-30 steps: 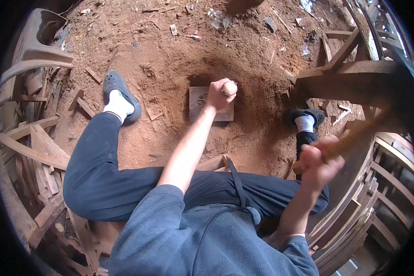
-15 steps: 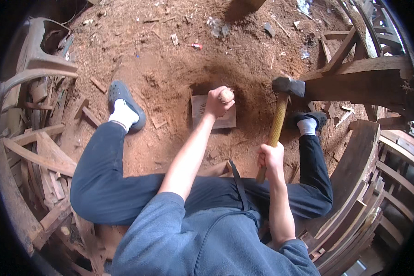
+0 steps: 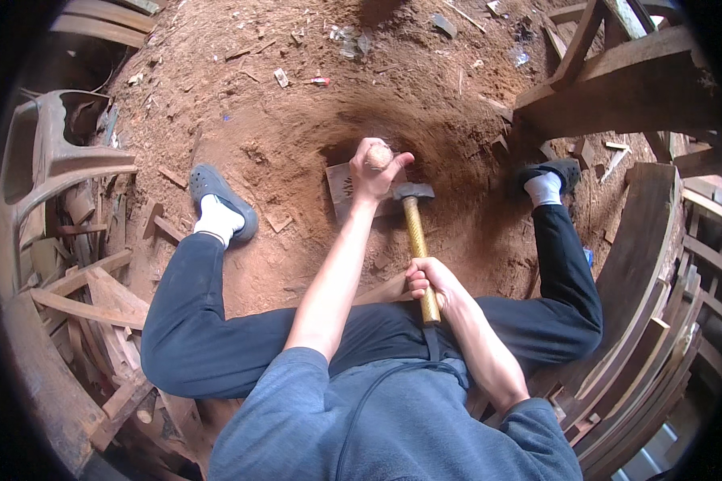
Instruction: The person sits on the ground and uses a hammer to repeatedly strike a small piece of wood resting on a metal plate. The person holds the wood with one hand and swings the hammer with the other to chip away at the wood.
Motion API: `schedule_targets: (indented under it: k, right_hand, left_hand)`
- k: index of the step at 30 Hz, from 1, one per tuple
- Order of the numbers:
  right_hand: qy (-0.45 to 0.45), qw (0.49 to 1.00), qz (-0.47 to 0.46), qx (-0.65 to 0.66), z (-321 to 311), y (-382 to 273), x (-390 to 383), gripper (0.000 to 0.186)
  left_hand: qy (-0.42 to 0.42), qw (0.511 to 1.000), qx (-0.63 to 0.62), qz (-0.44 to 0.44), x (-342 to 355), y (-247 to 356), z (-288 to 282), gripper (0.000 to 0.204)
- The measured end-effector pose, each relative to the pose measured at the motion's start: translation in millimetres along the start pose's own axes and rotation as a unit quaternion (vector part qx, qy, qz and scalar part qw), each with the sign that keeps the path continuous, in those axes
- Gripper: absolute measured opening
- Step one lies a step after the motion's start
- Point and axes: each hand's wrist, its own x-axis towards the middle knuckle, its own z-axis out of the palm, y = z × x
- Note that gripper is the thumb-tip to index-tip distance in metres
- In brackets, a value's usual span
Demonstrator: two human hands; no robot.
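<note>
My left hand point(image 3: 367, 178) is wrapped round an upright tool with a round wooden handle point(image 3: 379, 156), seen end-on, its thumb stretched out to the right. The tool's lower end is hidden under the fist. Below lies a pale square board point(image 3: 339, 188) with a dark pattern on it, set in a hollow in the sawdust. My right hand point(image 3: 431, 280) grips a hammer point(image 3: 416, 228) by its yellow handle. The hammer's grey metal head is over the board's right side, just below the left thumb and apart from the handle's top.
Sawdust-covered ground point(image 3: 273, 144) with wood chips and litter surrounds the hollow. At the left are a brown plastic chair point(image 3: 72, 172) and wood offcuts point(image 3: 96, 309). Thick beams point(image 3: 618, 88) and stacked curved planks point(image 3: 634, 321) stand at the right. My shod feet rest on either side.
The hammer has swung left and down, from right of the board to beside my left hand. My left thumb has lifted outward. The view has shifted slightly.
</note>
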Motion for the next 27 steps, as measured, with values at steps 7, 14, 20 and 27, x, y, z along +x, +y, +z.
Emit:
schedule_targets:
  k: [7,14,20,27]
  right_hand:
    - [0.010,1.000,0.006,-0.028,-4,5,7,0.018]
    - [0.015,1.000,0.013,-0.018,-3,5,8,0.019]
    - [0.012,0.999,-0.012,-0.027,-6,6,11,0.021]
    - [-0.030,0.999,-0.007,-0.018,-11,6,13,0.020]
  left_hand:
    - [-0.259,0.961,-0.050,-0.086,31,-13,-30,0.026]
    - [-0.187,0.980,-0.052,-0.051,25,-10,-25,0.026]
    - [0.072,0.996,0.051,0.007,-4,-1,18,0.027]
    - [-0.318,0.929,-0.084,-0.172,33,6,-46,0.026]
